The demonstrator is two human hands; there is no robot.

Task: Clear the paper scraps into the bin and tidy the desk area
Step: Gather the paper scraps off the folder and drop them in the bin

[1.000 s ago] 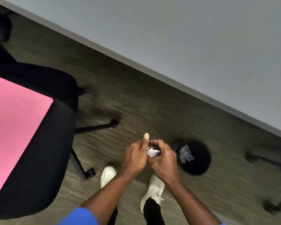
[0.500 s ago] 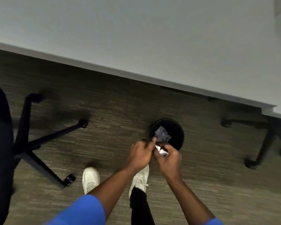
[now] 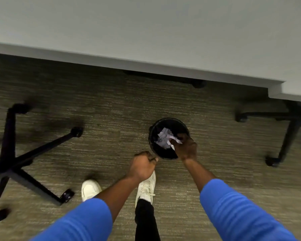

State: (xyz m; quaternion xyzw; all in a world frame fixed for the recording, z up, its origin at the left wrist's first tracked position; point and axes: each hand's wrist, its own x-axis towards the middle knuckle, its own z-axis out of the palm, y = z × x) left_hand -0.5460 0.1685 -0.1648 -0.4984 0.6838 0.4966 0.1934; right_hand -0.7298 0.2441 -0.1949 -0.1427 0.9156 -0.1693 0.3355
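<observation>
Two hands show in the head view, reaching down from blue sleeves (image 3: 233,209) toward a round black bin (image 3: 169,138) that stands on the grey-brown carpet (image 3: 111,119). Right hand (image 3: 186,148) is over the bin's near right rim, its fingers (image 3: 181,136) pinched on a white paper scrap (image 3: 175,140) held above the bin's opening. More crumpled paper scraps (image 3: 163,136), pale and greyish, lie inside the bin just left of the held one; whether they touch it cannot be told. Left hand (image 3: 142,165) hangs just near and left of the bin, curled into a loose fist, and nothing shows in it.

Below the hands stand two white shoes (image 3: 146,186), the right one near the bin's near side, the left one (image 3: 90,189) farther left, with a black trouser leg (image 3: 144,221) rising from the right shoe.

At the far side a light grey table (image 3: 146,28) spans the view, its edge running from left down to the right, where it steps at a corner. A black chair base (image 3: 24,157) with castors sits on the carpet at the left, well apart from the bin. Another black wheeled base (image 3: 288,133) stands at the right, partly under the table.
</observation>
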